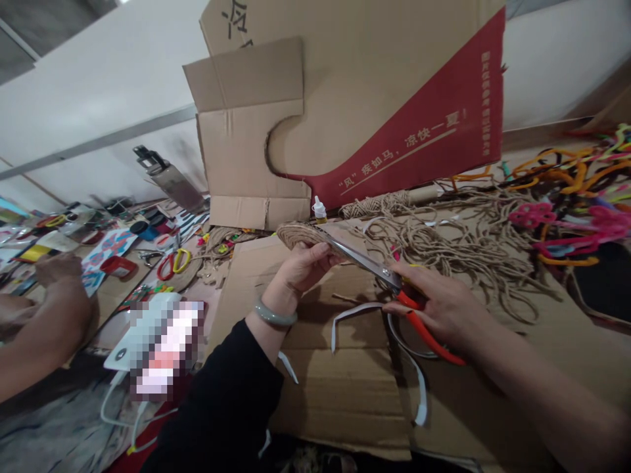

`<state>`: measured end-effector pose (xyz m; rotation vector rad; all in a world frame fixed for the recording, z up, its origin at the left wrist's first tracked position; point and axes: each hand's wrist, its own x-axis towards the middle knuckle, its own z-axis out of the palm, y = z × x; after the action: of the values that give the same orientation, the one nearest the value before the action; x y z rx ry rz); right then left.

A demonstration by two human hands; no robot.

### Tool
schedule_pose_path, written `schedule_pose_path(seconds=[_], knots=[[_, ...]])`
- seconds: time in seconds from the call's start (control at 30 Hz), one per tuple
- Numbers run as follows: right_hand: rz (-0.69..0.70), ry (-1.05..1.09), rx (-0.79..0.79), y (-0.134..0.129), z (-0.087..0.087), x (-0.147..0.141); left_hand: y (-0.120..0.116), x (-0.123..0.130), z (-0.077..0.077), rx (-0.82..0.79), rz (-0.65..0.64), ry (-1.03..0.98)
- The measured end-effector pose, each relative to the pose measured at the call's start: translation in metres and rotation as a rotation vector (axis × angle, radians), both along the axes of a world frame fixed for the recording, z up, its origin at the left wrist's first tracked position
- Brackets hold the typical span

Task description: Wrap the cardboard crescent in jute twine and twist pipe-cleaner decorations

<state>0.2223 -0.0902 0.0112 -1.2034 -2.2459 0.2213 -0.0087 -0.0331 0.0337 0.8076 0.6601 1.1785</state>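
Observation:
My left hand (308, 266), with a pale bangle (275, 314) on its wrist, pinches a flat round disc of coiled brown cord (308, 235). In my right hand (444, 299) is a pair of scissors (367, 261) with orange handles. Its blades point left and lie at the near right edge of the disc; whether they touch it I cannot tell. Below the hands, white paper strips (357, 309) curl over a sheet of brown cardboard (345, 381). Behind the disc stands a small white-capped glue bottle (319, 209).
A large cut cardboard box (355, 85) stands at the back. Loose brown cord (453, 236) and pipe cleaners (572, 177) pile up on the right. To the left are a blurred-out phone (167, 348), red-and-yellow scissors (173, 263), a grey bottle (172, 180) and another person's arm (49, 322).

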Motion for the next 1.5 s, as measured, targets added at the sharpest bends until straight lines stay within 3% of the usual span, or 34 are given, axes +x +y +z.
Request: schedule_pose_path(seconds=[0.47, 0.8, 1.5], knots=[[-0.024, 0.024, -0.035, -0.0011, -0.0029, -0.0029, -0.0019, 0.0017, 0.0057, -0.051, 0.021, -0.004], [-0.081, -0.016, -0.126, 0.0034, 0.0055, 0.002, -0.0007, -0.0006, 0.0026, 0.023, -0.015, 0.012], [0.009, -0.045, 0.062, 0.0, -0.0035, 0.0021, -0.0005, 0.0016, -0.0003, 0.036, -0.076, -0.059]])
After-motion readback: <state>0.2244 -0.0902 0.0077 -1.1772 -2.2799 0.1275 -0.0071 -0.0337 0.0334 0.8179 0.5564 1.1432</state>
